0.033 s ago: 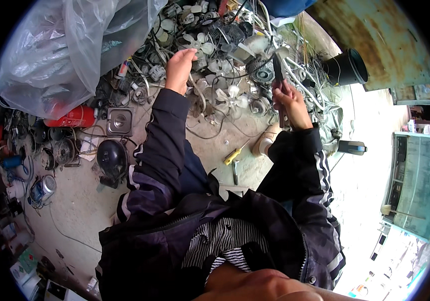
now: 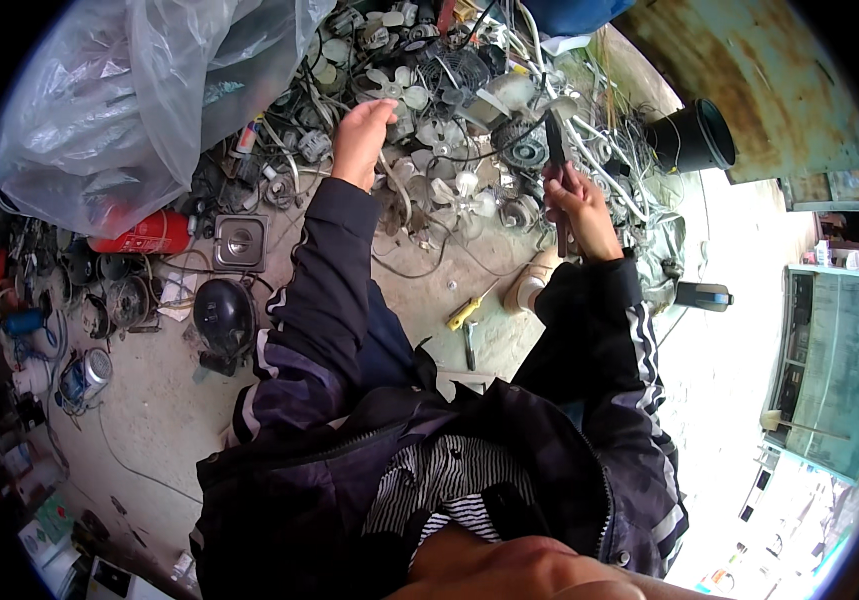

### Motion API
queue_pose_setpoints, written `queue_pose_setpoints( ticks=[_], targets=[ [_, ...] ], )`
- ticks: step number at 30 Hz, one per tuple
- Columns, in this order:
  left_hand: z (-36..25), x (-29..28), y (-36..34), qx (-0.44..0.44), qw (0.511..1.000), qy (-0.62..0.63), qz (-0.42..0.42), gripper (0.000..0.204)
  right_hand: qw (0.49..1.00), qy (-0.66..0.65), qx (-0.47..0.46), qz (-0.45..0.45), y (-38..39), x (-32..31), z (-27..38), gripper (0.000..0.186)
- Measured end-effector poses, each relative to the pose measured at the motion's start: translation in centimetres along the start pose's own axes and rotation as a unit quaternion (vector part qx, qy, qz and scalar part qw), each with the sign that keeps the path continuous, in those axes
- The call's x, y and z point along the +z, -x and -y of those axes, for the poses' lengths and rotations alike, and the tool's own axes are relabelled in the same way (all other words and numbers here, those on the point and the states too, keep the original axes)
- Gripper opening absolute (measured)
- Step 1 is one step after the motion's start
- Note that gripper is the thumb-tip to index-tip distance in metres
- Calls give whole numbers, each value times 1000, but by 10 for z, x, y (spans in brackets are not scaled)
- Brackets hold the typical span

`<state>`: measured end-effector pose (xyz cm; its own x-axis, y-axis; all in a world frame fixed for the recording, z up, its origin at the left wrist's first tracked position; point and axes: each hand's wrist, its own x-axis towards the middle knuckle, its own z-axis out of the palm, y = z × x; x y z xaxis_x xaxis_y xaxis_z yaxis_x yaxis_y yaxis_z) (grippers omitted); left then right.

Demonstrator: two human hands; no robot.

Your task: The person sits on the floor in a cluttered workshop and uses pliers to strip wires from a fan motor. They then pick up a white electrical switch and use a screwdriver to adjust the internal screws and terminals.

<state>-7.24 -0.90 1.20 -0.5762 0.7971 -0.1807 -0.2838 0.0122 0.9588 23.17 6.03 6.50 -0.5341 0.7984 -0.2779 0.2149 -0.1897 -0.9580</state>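
Leftward of the left hand (image 2: 362,143): clear bag (image 2: 139,120), then red cylinder (image 2: 149,232) and steel pan (image 2: 240,243), both nearer the body. Left hand: fingers bent together; cannot tell whether they grip anything. White fan (image 2: 404,88) just beyond its fingertips. Between the hands, bladed rotor (image 2: 464,203); screwdriver (image 2: 466,312) nearer the body, yellow handle. Right hand (image 2: 581,205): closed around a dark tool (image 2: 554,135), upper end pointing away from the body. Black bucket (image 2: 694,138) beyond it, rightward.
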Motion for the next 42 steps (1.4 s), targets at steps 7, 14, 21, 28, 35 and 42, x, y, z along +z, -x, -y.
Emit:
queue_pose_setpoints(
  ticks=[7, 14, 21, 28, 35, 42],
  targets=[
    [30, 40, 19, -49, 985, -87, 137, 26, 994, -98, 41, -38, -4, 16, -36, 21],
    [42, 58, 18, -44, 993, -51, 98, 30, 997, 3, -76, -5, -9, 6, -46, 21],
    [49, 63, 16, -323, 924, 59, 197, 42, 985, 55, -164, -22, 1, 21, -26, 21],
    [52, 77, 31, -339, 866, 156, 333, 56, 991, -24, -124, 40, 8, 20, -12, 20],
    [63, 103, 50, -322, 866, 194, 329, 68, 991, -104, -83, 28, 13, 24, -6, 22],
    [52, 123, 50, -291, 879, 253, 279, 79, 974, -207, -77, 49, 13, 26, -4, 25]
  ],
)
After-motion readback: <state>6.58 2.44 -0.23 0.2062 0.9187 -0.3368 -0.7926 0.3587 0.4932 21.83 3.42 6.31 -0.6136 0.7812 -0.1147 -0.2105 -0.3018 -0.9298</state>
